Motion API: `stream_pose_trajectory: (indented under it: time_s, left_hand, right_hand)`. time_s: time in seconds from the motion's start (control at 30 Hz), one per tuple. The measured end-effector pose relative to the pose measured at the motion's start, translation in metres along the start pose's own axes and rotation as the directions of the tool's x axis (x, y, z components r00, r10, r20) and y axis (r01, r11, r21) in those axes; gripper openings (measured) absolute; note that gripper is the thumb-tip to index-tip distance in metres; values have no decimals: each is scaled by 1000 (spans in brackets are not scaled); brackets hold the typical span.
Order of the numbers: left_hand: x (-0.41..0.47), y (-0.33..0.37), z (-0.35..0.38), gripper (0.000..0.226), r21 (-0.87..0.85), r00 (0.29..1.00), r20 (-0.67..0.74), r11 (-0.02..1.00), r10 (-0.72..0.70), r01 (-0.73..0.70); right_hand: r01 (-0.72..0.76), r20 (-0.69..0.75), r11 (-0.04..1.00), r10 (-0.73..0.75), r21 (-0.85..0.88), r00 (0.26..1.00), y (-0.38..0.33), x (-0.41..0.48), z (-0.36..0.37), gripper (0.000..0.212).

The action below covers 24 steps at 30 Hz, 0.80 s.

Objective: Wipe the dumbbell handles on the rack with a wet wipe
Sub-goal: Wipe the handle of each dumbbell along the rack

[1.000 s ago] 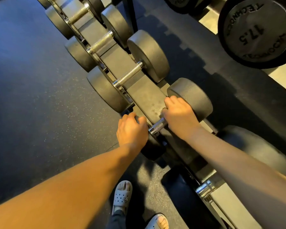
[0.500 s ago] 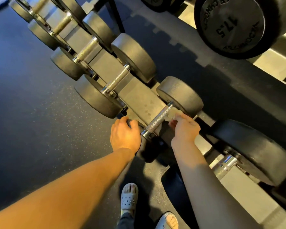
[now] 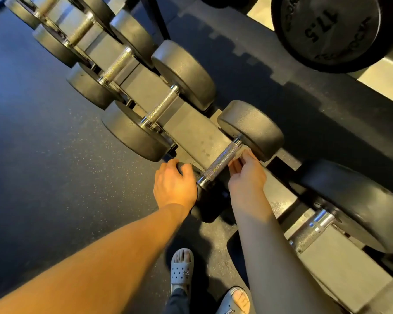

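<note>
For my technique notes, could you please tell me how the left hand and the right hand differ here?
The left hand curls over the near head; the right hand pinches the wipe at the far end of the handle. The left hand holds no wipe; the right hand does. Both are at the same dumbbell.

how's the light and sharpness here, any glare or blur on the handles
Head view: warm light on the left hand, the right hand greyer in shade; the handle between them is sharp, its knurling clear; glare on the chrome of the next handle at lower right, which is softly blurred; wide lens bows the rack.
</note>
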<state>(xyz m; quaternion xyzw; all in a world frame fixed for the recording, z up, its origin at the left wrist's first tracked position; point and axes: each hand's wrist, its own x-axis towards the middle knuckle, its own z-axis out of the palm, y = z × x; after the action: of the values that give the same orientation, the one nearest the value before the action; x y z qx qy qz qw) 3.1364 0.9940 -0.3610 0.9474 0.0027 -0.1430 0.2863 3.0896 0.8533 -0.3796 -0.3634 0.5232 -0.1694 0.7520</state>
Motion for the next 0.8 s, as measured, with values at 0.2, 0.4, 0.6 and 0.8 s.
stream_pose_trajectory:
  time_s: [0.2, 0.4, 0.6, 0.8]
  left_hand:
    - [-1, 1, -1, 44, -13, 1000, 9, 1000, -3, 3]
    - [-1, 5, -3, 31, -2, 998, 42, 999, -36, 36]
    - [0, 2, -2, 31, 13, 999, 42, 1000, -12, 12]
    - [0, 5, -3, 36, 28, 998, 45, 999, -43, 42]
  right_hand:
    - [420, -46, 680, -553, -601, 832, -1, -35, 12, 21]
    - [632, 609, -185, -561, -752, 561, 19, -26, -1, 39]
    - [534, 837, -751, -45, -388, 545, -33, -7, 12, 28]
    - [567, 756, -780, 198, -263, 624, -41, -5, 30, 33]
